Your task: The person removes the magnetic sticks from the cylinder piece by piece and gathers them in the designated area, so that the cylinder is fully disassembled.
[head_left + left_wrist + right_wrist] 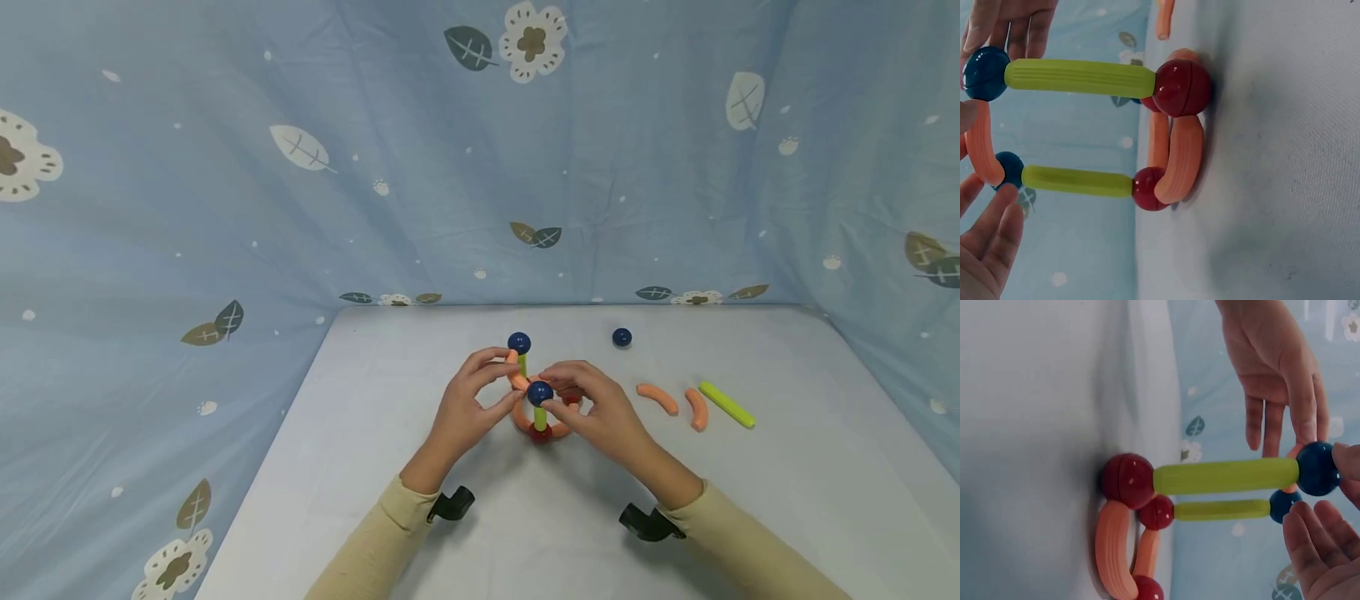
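Observation:
Three red balls, one marked in the left wrist view (pixel 1183 87), and curved orange rods (pixel 1185 159) form a ring at the base. Two green rods (pixel 1079 76) (pixel 1225 475) stand up from it, topped by a near blue ball (pixel 540 393) and a far blue ball (pixel 519 342). The left hand (pixel 465 408) pinches an upper curved orange rod (pixel 981 140) that spans the two blue balls. Its fingertips lie by the far ball. The right hand (pixel 603 410) holds the near blue ball (pixel 1317 468) between thumb and fingers.
On the white table (pixel 360 467), right of the build, lie two curved orange rods (pixel 657 398) (pixel 697 409) and a straight green rod (pixel 727 405). A loose blue ball (pixel 622 337) is farther back. A patterned blue cloth (pixel 420 183) hangs behind.

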The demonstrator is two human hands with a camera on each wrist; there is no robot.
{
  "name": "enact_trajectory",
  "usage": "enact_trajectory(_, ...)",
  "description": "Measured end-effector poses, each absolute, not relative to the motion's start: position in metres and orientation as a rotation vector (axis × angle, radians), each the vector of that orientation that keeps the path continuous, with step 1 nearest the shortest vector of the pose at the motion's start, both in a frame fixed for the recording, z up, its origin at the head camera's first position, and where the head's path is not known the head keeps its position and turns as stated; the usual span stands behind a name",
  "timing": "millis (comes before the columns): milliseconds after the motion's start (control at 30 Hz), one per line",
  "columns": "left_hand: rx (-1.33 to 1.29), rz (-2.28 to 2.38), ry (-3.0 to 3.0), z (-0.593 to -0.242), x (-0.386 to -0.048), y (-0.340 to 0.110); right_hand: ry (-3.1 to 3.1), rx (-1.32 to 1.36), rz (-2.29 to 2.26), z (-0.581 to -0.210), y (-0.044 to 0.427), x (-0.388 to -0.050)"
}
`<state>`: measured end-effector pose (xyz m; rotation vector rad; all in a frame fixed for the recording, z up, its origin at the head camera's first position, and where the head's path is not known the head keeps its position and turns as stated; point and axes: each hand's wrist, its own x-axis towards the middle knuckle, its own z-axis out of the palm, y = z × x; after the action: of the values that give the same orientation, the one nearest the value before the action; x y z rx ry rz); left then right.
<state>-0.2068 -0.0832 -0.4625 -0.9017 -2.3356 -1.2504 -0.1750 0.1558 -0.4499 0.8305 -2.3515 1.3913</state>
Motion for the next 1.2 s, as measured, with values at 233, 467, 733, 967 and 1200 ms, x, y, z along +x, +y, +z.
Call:
enact_trajectory(233,-0.932,-1.264,-2.330,-0.464,-0.208,-0.082,-2.357,0.825,1.423,-0.453,0.149,-0.173)
enact_trajectory(467,-0.941,-1.273,-2.333,-0.462,-0.207,-0.082,-2.383,0.776,1.392,-0.452,0.145,-0.172)
enact_trajectory(733,-0.945,-1.239,-2.321,-0.462,-0.208,-0.082,-2.405,0.732,1.360,-0.449,0.144,-0.171)
enact_trajectory(967,-0.959,-1.234,-2.313,-0.464,-0.210,-0.083,-2.394,0.739,1.363,-0.450,0.143,-0.172)
enact_trajectory(1200,-0.960,-1.215,-2.315,-0.464,-0.210,-0.083,-2.363,0.769,1.436,-0.450,0.143,-0.171)
